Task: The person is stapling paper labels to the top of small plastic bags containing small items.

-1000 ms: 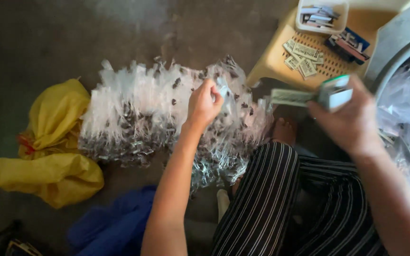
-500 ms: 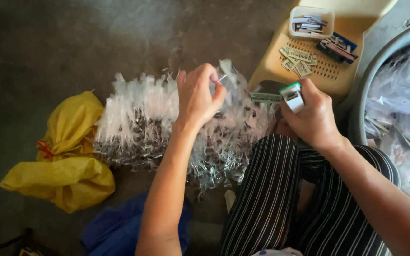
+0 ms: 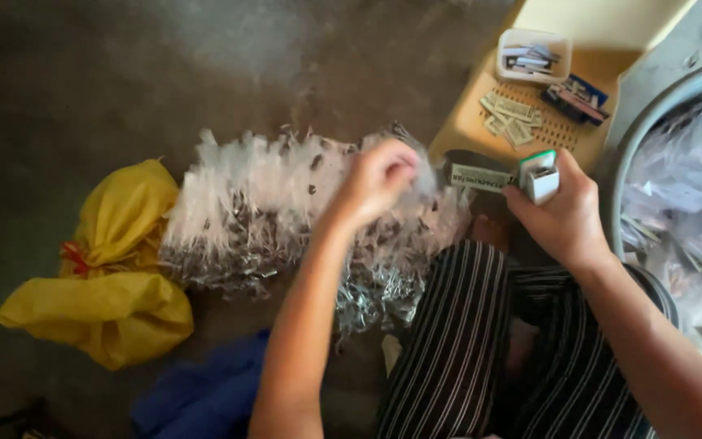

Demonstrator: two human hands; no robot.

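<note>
1. Nearest the camera, a striped trouser leg (image 3: 481, 349) fills the 6 o'clock area; blue cloth (image 3: 205, 398) lies beside it at 7 o'clock on the floor (image 3: 123, 73).
2. The left hand (image 3: 375, 183) sits near centre, its fingers (image 3: 404, 172) pinched together on a small clear packet (image 3: 426, 180) at the right edge of the packet heap (image 3: 286, 219).
3. The right hand (image 3: 566, 215), at 3 o'clock from the left one and well apart from it, has its fingers clenched around a small white device with a green top (image 3: 539, 175), held upright.
4. The packet heap spreads from centre toward 9 o'clock, its clear tops pointing to 12 o'clock and dark contents along the near edge; its near edge touches the trouser leg.
5. A yellow bag (image 3: 115, 284) lies at 8 o'clock, just beside the heap's left edge.
6. A yellow stool (image 3: 587, 32) stands at 1 o'clock, bearing a white tray (image 3: 534, 57) and paper slips (image 3: 509, 114); a long label strip (image 3: 481, 177) lies at its near edge.
7. A round basin (image 3: 627, 146) of clear packets fills the 3 o'clock edge.
8. Bare floor lies open from 10 to 12 o'clock.
</note>
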